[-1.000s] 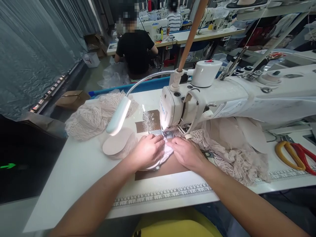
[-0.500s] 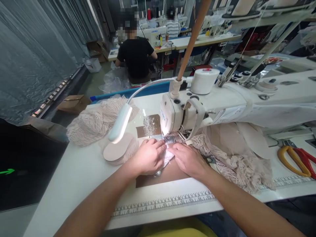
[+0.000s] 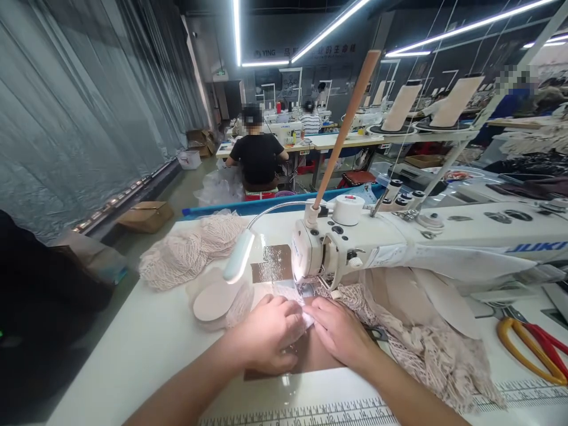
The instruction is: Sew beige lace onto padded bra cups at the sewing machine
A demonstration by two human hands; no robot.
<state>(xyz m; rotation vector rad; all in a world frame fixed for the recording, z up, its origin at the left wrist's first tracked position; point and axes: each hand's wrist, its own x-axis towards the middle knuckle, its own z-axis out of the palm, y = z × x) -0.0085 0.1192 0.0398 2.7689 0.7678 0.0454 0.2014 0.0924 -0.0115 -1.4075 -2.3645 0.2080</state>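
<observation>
My left hand (image 3: pixel 270 332) lies with curled fingers on a small piece of pale lace fabric (image 3: pixel 307 320), just in front of the needle of a white sewing machine (image 3: pixel 337 254). Beside it, my right hand (image 3: pixel 339 330) presses flat on the same piece, fingertips nearly touching the left hand's. The lace runs off to the right into a loose heap (image 3: pixel 435 349) under the machine arm. A brown patch (image 3: pixel 310 358) on the table lies beneath both hands.
A gooseneck lamp (image 3: pixel 239 255) shines over a round beige pad (image 3: pixel 216 300). Another lace pile (image 3: pixel 186 254) sits at the table's far left. Yellow and red scissors (image 3: pixel 532 349) lie at right. A ruler strip (image 3: pixel 310 414) marks the front edge. A person in black sits at a table beyond.
The view has tilted up, showing more of the room. Both hands have stayed on the lace piece by the needle, pressed a little closer together.
</observation>
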